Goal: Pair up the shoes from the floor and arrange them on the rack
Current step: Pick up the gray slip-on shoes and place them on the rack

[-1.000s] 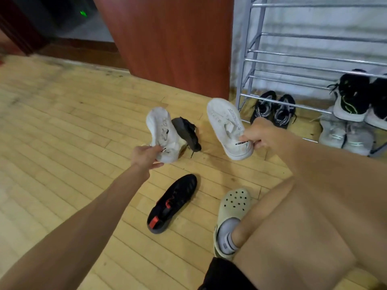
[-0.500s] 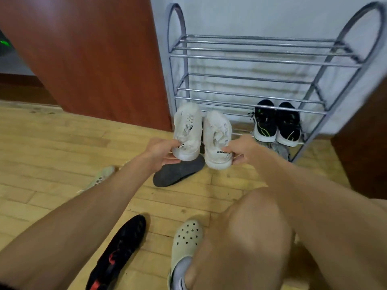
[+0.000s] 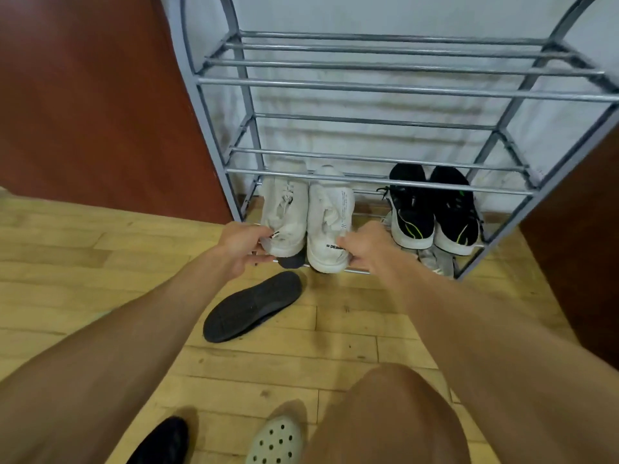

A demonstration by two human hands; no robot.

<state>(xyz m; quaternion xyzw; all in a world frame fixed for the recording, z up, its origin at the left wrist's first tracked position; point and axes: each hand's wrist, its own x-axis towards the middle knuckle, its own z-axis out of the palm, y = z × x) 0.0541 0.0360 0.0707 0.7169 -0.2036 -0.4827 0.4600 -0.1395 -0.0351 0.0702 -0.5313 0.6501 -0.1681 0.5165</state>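
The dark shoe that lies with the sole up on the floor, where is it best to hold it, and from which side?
The dark shoe lies sole up, its long axis slanting from lower left to upper right. I would probably pinch it across the narrower middle, fingers on the two long edges, coming down from above. The left hand is nearer, though it now holds a white sneaker. Its opening faces the floor, so it cannot be hooked.

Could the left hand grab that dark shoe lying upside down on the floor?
Probably yes, but not right now: the left hand holds a white shoe. The dark shoe lies just below it, nothing covering it.
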